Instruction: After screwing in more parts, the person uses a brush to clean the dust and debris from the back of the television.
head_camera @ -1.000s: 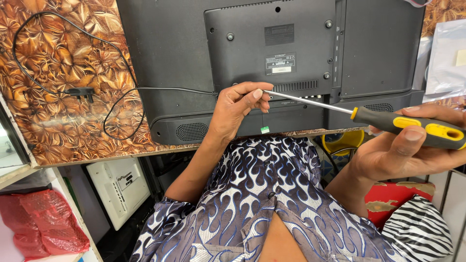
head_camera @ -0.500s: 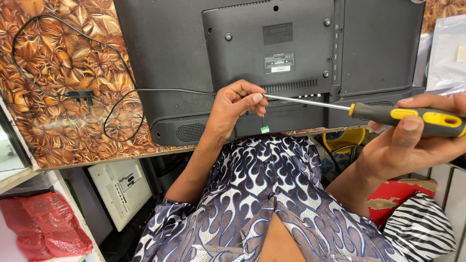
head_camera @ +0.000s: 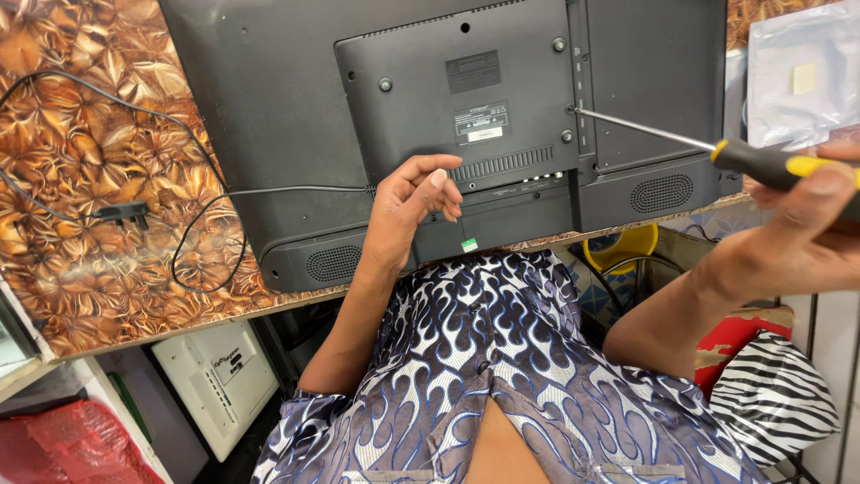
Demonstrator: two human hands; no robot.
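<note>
A black flat television lies face down on the brown patterned table, its raised back cover towards me. My right hand grips a screwdriver by its black and yellow handle. Its thin metal shaft reaches left, and the tip rests at a screw on the cover's right edge. My left hand rests on the television's back just below the vent slots. Its fingers are loosely curled and I see nothing in them.
A black cable with a small box loops over the table left of the television. A clear plastic bag lies at the far right. Below the table edge are a white device, a red bag, a yellow object and a zebra-striped cushion.
My left hand has let go of the screwdriver's shaft and drawn back onto the television. My right hand has carried the screwdriver up and right, bringing its tip to the cover's right-edge screw.
</note>
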